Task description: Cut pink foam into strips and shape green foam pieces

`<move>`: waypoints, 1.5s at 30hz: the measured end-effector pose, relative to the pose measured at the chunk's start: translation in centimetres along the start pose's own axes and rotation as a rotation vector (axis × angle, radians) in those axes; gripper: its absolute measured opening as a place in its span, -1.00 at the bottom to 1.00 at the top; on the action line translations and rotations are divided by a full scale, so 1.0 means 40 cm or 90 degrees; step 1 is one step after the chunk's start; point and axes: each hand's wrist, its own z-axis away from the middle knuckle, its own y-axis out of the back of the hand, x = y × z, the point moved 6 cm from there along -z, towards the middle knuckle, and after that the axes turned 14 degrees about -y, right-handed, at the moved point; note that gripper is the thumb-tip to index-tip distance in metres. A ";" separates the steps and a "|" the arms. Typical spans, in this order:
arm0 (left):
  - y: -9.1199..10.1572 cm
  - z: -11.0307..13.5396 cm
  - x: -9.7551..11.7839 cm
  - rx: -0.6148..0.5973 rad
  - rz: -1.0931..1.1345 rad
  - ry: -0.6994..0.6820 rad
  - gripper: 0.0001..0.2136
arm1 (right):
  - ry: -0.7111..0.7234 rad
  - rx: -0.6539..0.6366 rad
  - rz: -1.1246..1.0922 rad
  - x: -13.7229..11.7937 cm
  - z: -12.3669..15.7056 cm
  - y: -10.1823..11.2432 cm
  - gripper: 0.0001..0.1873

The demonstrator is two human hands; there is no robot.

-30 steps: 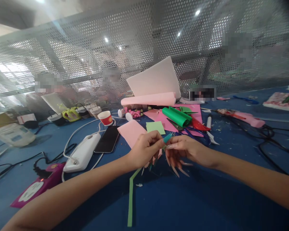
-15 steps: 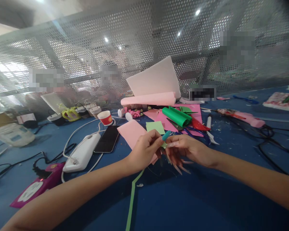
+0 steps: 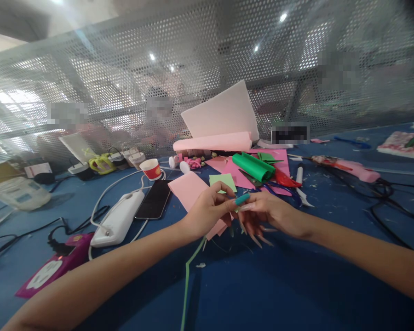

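A long, narrow light green paper strip (image 3: pixel 186 280) trails from beneath my left hand (image 3: pixel 205 212) down past the bottom edge of the view. That hand is closed in a pinch, its thumb with a long teal nail pointing right. Against it, my right hand (image 3: pixel 274 215) pinches at the same spot with thumb and index finger, its other long-nailed fingers hanging below. A small light green bit shows between the fingertips; the rest of what they grip is hidden. Under the left hand lies folded pink paper (image 3: pixel 188 189), with a light green paper square (image 3: pixel 223 182) just behind.
A green paper roll (image 3: pixel 254 167) and red-handled scissors (image 3: pixel 285 178) lie on pink sheets. Leftward are a black phone (image 3: pixel 154 199), a white power strip (image 3: pixel 119 218) and a paper cup (image 3: pixel 151 169). A pink glue gun (image 3: pixel 355 169) with cables sits at right.
My left thumb has swung further right, over the right fingertips. The trailing green strip has shifted slightly left and turned more edge-on.
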 end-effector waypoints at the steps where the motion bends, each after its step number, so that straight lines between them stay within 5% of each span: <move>1: 0.002 -0.001 0.000 0.007 -0.006 -0.008 -0.65 | -0.002 -0.001 0.000 0.003 -0.002 0.001 -0.81; 8: 0.010 0.005 0.008 0.063 -0.030 -0.069 -0.76 | 0.026 0.010 -0.010 0.007 -0.008 0.009 -0.82; 28: 0.021 0.008 -0.005 0.112 -0.046 -0.066 -0.81 | -0.004 0.062 0.048 0.002 -0.001 0.014 -0.82; 39: -0.009 0.021 -0.020 -0.017 -0.016 0.006 -0.73 | 0.049 0.097 0.235 0.018 -0.005 0.011 -0.63; 45: 0.001 0.013 -0.010 -0.016 -0.023 -0.044 -0.69 | 0.061 0.100 0.222 0.014 -0.009 0.019 -0.65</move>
